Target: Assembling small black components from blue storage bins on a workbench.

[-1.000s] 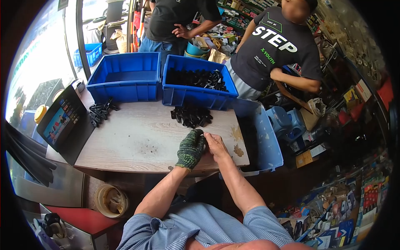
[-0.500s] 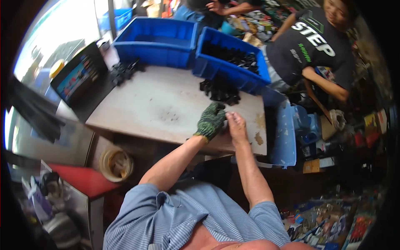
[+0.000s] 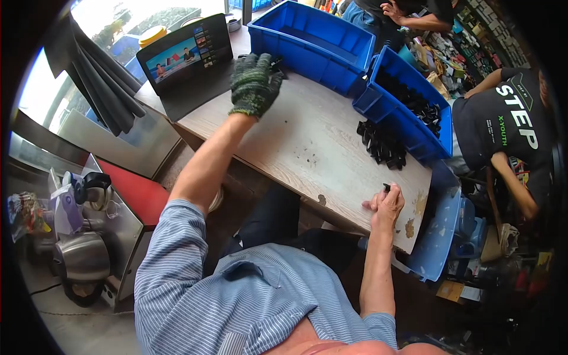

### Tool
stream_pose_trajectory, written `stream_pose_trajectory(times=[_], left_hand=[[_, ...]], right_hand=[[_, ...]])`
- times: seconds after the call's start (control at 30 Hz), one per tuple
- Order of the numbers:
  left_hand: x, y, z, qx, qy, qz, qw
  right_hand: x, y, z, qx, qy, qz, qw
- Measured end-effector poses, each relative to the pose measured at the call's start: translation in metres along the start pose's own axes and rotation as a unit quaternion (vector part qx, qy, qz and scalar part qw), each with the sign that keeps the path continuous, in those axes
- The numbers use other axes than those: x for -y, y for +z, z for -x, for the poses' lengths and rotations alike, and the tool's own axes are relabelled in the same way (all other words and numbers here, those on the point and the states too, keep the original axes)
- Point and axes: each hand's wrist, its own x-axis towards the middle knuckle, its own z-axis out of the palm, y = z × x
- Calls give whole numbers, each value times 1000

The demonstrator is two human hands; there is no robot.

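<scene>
My left hand, in a dark green knitted glove, reaches over small black parts at the far left of the table. Its fingers point away from me, slightly apart, and cover most of those parts. Near the table's right front edge, my bare right hand is closed with a small black plastic part sticking up from its fingertips. Just beyond that hand lies a heap of similar black parts.
A blue bin stands at the back, and another blue bin with black parts stands right of it. A tablet leans at the far left. A light blue tub adjoins the right edge. Two people are beyond the bins.
My hands have parted: the left has moved from beside the right to the far-left parts. The right stays near the right front edge with the black part. The view has turned left.
</scene>
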Motion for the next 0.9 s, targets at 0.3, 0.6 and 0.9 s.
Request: stream_pose_trajectory(times=[0.3, 0.6, 0.9], left_hand=[[21, 23, 25, 108, 180, 102, 972], [-5, 14, 44, 114, 204, 68, 970], [-10, -1, 50, 84, 160, -8, 983]], right_hand=[[3, 3, -5, -17, 3, 4, 1000], [2, 7, -2, 2, -24, -13, 1000], [4, 5, 1, -3, -10, -20, 1000]])
